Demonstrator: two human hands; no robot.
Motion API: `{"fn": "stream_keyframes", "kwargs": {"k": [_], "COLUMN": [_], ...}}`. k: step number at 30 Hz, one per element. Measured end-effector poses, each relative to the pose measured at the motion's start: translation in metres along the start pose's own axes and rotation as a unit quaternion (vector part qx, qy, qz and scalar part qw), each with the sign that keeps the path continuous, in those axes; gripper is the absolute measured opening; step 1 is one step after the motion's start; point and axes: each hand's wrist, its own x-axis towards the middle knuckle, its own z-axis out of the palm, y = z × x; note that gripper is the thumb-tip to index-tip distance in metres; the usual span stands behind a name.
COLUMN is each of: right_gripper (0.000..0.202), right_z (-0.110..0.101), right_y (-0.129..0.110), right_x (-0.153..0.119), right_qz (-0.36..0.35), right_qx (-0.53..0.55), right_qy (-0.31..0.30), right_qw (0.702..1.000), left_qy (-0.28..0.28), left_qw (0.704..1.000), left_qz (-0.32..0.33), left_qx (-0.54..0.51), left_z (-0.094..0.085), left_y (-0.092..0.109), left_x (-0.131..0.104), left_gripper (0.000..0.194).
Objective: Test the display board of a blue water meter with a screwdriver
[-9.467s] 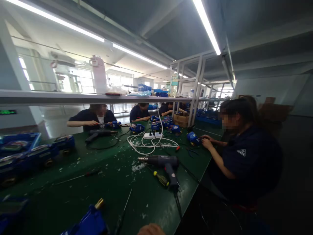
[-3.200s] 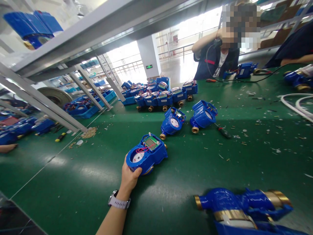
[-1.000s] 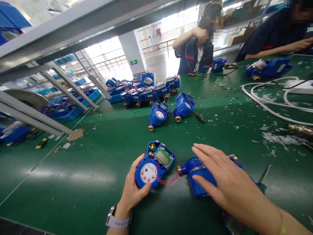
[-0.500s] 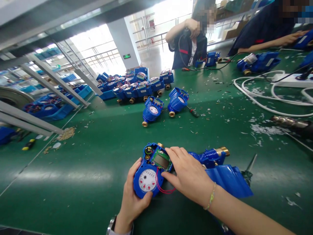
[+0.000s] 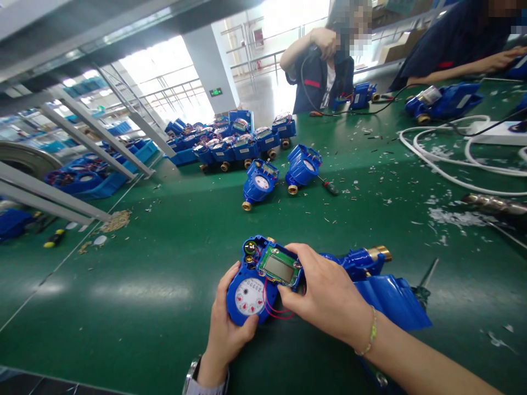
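My left hand (image 5: 228, 329) wraps round the lower left side of a blue water meter (image 5: 231, 308), its thumb on the dial's rim. The white dial (image 5: 250, 299) has red pointers and faces up. Beside it, a green circuit board (image 5: 279, 267) with a grey display sits over the meter's open housing. My right hand (image 5: 325, 291) pinches the board by its right end, thumb below and fingers above. Thin red wires (image 5: 264, 299) loop out between board and dial. My right fingertips are partly hidden behind the board's edge.
Another blue meter (image 5: 356, 262) and a blue plastic piece (image 5: 391, 299) lie right of my hands, near a screwdriver (image 5: 430, 274). Two meters (image 5: 260, 181) stand ahead, before several more (image 5: 242, 145). White cable (image 5: 415, 159) and scraps lie right. Two people work across the table.
The circuit board has shifted slightly and tilted, showing more of its display, with my right hand moving along. My left hand keeps its hold on the meter. The whole view has shifted a little.
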Motion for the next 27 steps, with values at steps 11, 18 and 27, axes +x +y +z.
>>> {"fn": "stream_keyframes", "kwargs": {"k": [11, 18, 27], "right_gripper": [0.045, 0.035, 0.037], "right_z": [-0.019, -0.033, -0.037], "right_y": [-0.005, -0.012, -0.014], "right_x": [0.018, 0.031, 0.034], "right_qz": [0.048, -0.007, 0.020], "right_qx": [0.001, -0.144, -0.243], "right_qy": [-0.018, -0.003, -0.038], "right_qw": [0.999, 0.990, 0.969], "left_qy": [-0.019, -0.021, -0.012], "left_qw": [1.000, 0.998, 0.999], "left_qz": [-0.002, 0.007, -0.008], "left_qx": [0.024, 0.055, 0.028], "left_z": [0.000, 0.000, -0.001], "left_y": [0.004, 0.009, 0.005], "left_x": [0.005, 0.008, 0.008], "left_gripper": [0.073, 0.075, 0.075]}}
